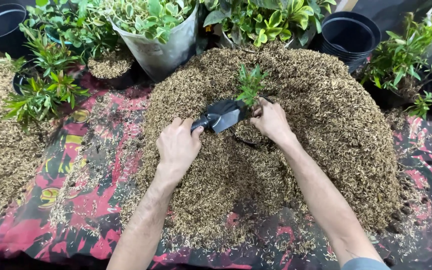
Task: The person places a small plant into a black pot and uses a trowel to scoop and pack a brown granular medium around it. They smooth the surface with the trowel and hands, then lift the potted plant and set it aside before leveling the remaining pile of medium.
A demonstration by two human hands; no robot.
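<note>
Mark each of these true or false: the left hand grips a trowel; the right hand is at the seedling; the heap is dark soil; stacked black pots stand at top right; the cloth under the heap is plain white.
1. The left hand grips a trowel. True.
2. The right hand is at the small seedling. True.
3. The heap is dark soil. False: it is tan, husk-like material.
4. Stacked black pots stand at top right. True.
5. The cloth under the heap is plain white. False: it is patterned red, black and yellow.
</note>
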